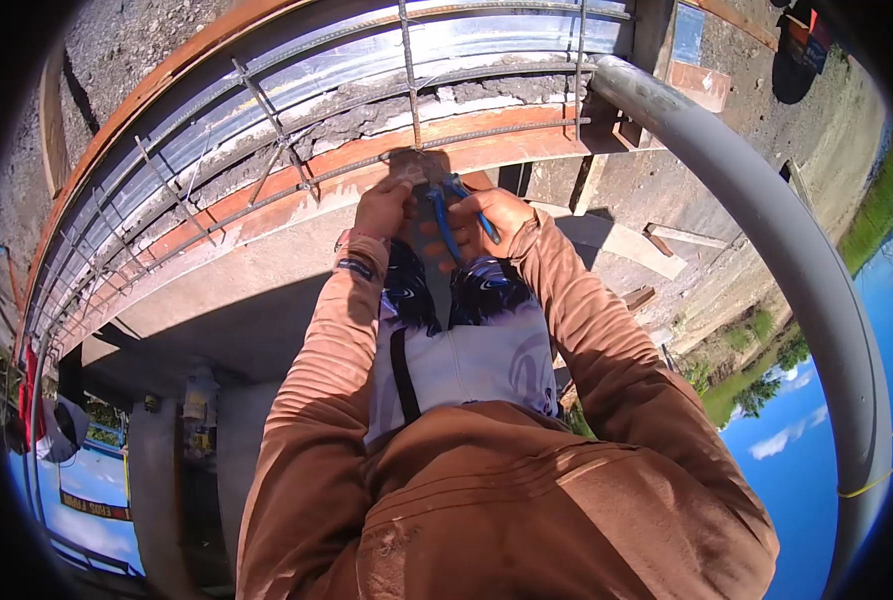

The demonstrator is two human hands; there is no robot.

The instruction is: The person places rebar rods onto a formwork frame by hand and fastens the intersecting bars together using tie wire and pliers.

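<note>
My right hand [498, 216] is closed round the blue handles of a pair of pliers [445, 218], whose jaws point up toward the rebar. Just left of the pliers, my left hand [386, 207] is closed, its fingertips pinched near the lower rebar; what they hold is too small to make out. A horizontal rebar [486, 132] runs past both hands and crosses an upright bar [410, 80] just above them. Behind the bars lies an orange-brown formwork board [346, 158] with rough concrete along it.
A thick grey pipe [756, 185] curves down the right side. More crossed rebar [171, 185] continues to the left. Wooden pieces [686, 237] lie on the ground at right. A red cloth and a pale cap [63, 430] hang at the far left.
</note>
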